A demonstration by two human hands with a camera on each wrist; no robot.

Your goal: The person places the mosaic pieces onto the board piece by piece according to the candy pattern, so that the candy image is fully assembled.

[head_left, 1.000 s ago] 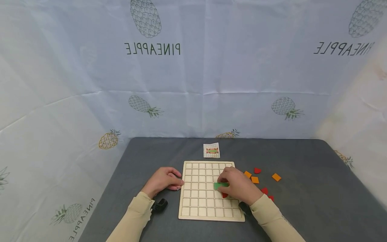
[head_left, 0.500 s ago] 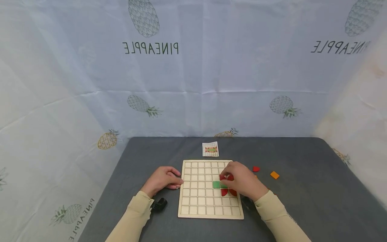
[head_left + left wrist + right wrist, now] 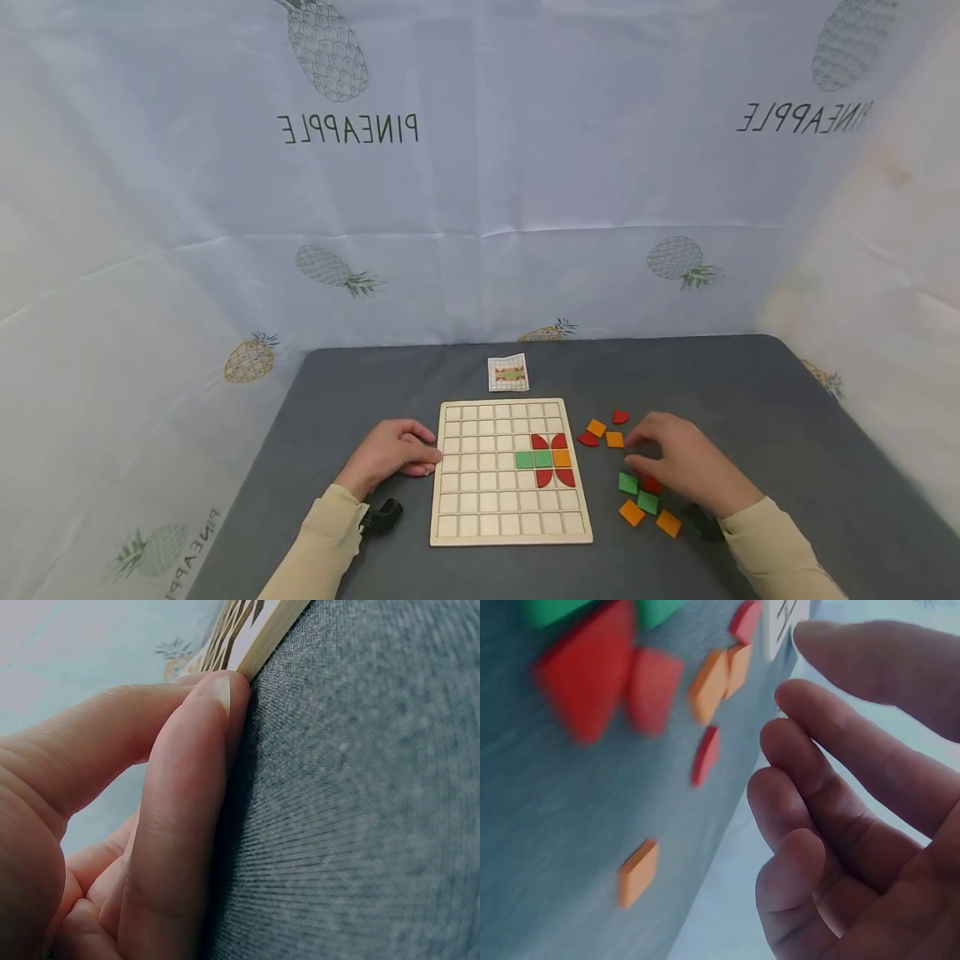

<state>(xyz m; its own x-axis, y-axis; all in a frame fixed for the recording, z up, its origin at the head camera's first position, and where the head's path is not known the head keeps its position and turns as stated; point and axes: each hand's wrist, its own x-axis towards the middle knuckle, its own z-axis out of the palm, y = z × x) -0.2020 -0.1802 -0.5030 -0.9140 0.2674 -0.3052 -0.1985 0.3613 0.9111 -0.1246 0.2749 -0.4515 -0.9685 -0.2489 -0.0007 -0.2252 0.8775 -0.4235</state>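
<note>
A wooden grid board (image 3: 480,503) lies on the table. On its right side sit green squares (image 3: 533,459), an orange square (image 3: 561,458) and several red rounded pieces (image 3: 566,477). My left hand (image 3: 386,457) pinches the board's left edge between thumb and index finger; the left wrist view shows the thumb (image 3: 184,772) against the wooden rim (image 3: 274,634). My right hand (image 3: 686,458) hovers right of the board over loose tiles, thumb and fingers apart, holding nothing. Under and beside it are green tiles (image 3: 628,482) and a partly hidden red piece (image 3: 651,484).
Behind the board lies a small pattern card (image 3: 508,375). More loose orange tiles (image 3: 632,512) and red pieces (image 3: 620,416) are scattered right of the board on the dark grey table (image 3: 360,383). A pineapple-print cloth (image 3: 480,283) hangs behind the table.
My right hand has gone from the board's right side to the loose tiles further right. The orange square on the board now shows, uncovered. The left hand stays at the board's edge.
</note>
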